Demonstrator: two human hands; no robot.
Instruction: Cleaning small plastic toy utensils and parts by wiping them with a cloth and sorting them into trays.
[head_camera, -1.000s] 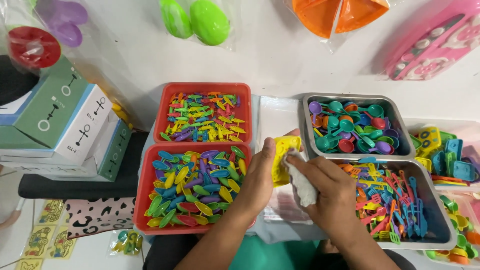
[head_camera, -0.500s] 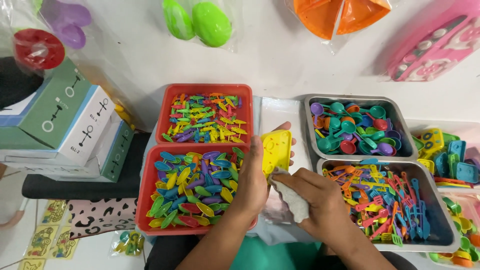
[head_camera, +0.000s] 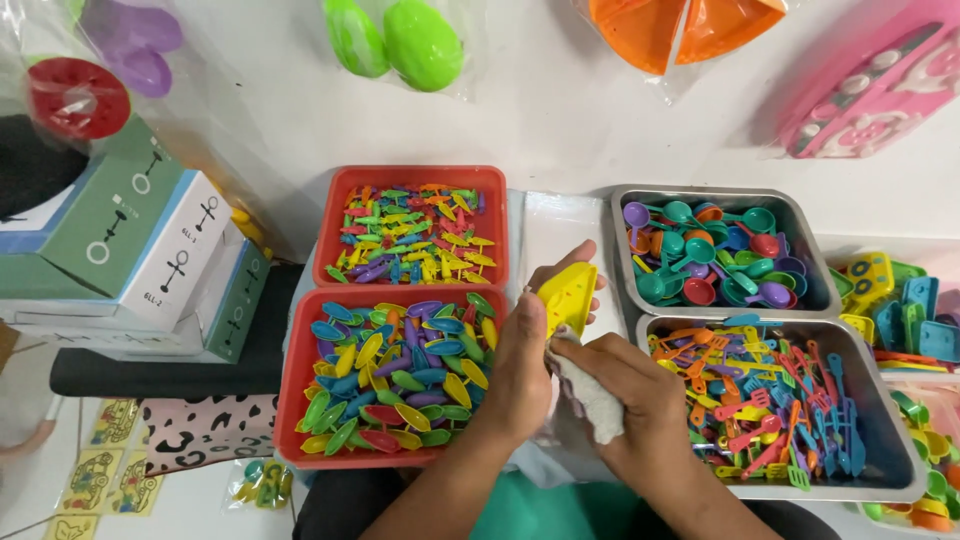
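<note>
I see the left hand (head_camera: 520, 360) with its fingers curled around a small yellow plastic piece (head_camera: 567, 296), gripping it upright between thumb and fingertips, just above the gap between the trays. My right hand (head_camera: 640, 400) is closed on a white cloth (head_camera: 592, 397), pressing it against the lower edge of the yellow piece. Just left of the hands I have a red tray (head_camera: 292, 400) full of small coloured leaf-shaped pieces, and behind it a second red tray (head_camera: 330, 215) of thinner coloured bits. To the right sits a steel tray (head_camera: 905, 420) of tiny coloured utensils, and behind that another steel tray (head_camera: 815, 250) of little coloured spoons. Boxes (head_camera: 130, 250) stand far left.
</note>
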